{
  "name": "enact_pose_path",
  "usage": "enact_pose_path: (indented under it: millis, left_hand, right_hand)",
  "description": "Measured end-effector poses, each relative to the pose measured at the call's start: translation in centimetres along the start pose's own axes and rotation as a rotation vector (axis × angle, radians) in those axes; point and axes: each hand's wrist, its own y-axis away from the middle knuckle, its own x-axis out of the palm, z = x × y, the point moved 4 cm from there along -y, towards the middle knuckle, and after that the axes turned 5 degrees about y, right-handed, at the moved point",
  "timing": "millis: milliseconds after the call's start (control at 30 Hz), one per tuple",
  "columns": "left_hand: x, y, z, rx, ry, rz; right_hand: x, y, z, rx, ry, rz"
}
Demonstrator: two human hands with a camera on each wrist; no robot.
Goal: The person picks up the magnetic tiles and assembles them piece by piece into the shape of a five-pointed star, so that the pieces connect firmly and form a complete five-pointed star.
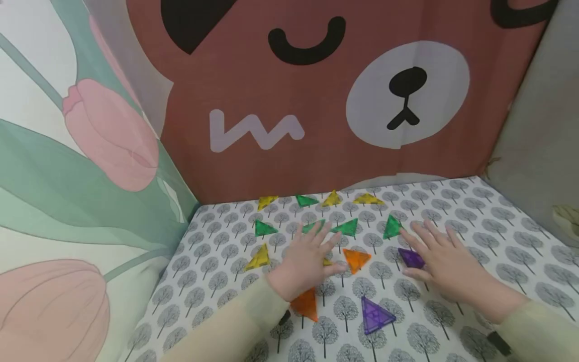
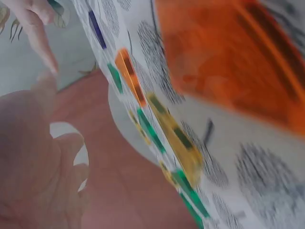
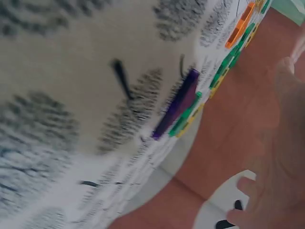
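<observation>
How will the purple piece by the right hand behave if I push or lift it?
The purple piece is probably stiff: its long edge looks straight in the right wrist view. Lying flat on the tree-printed surface, it should slide rather than roll or tip. It looks thin, so it's likely light.

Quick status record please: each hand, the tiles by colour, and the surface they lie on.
Left hand: fingers spread, holding nothing, above the tiles
Right hand: fingers spread, holding nothing, partly covering one purple tile in the head view
Green tiles: five
Yellow tiles: five, one mostly hidden
Orange tiles: two
Purple tiles: two
Surface: white, tree print
</observation>
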Motion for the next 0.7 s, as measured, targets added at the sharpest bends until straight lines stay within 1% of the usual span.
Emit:
enact_pose_path:
  millis: [67, 233, 300, 367, 467, 533, 600, 700]
  left_hand:
    - [0.2, -0.6, -0.8, 0.027, -0.015, 0.041]
    - [1.1, -1.9, -2.3, 0.085, 0.003, 0.161]
    - [1.5, -2.1, -2.7, 0.103, 0.016, 0.202]
    - [1.8, -2.2, -3.0, 0.112, 0.025, 0.24]
    - [2.0, -2.3, -3.4, 0.11, 0.04, 0.269]
    - [2.0, -2.4, -3.5, 0.1, 0.052, 0.27]
    - [2.0, -2.5, -3.8, 0.1, 0.047, 0.258]
    - [2.0, -2.7, -4.2, 0.104, 0.047, 0.246]
  right_hand:
    - [0.7, 0.5, -0.5, 0.016, -0.029, 0.063]
    - [2.4, 1.9, -1.3, 0.039, -0.141, 0.243]
    - [2.8, 2.2, -1.2, 0.028, -0.17, 0.272]
    - [2.9, 2.5, -0.9, 0.015, -0.186, 0.267]
    - [2.6, 2.6, -0.1, -0.016, -0.167, 0.208]
    - [2.3, 2.5, 0.5, -0.029, -0.152, 0.167]
    - [2.1, 2.3, 1.0, -0.041, -0.132, 0.134]
    - [1.8, 1.8, 1.7, -0.042, -0.143, 0.116]
